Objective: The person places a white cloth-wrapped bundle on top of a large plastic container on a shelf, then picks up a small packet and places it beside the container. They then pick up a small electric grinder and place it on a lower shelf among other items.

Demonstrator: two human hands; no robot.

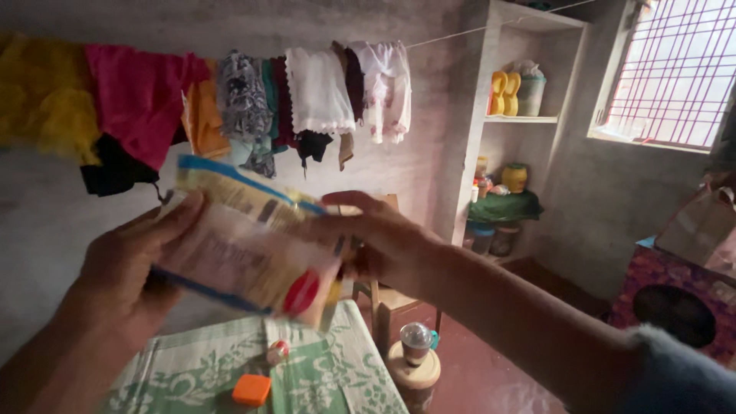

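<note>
A table with a green and white patterned cloth stands below, in a grey room with clothes on a line along the wall, shelves in the corner and a barred window. On the cloth lies a small orange block. Above the table, between both hands, is a flat packet with blue edges and a red spot, tilted. The left hand grips its left end, thumb on top. The right hand pinches its upper right edge with closed fingers.
</note>
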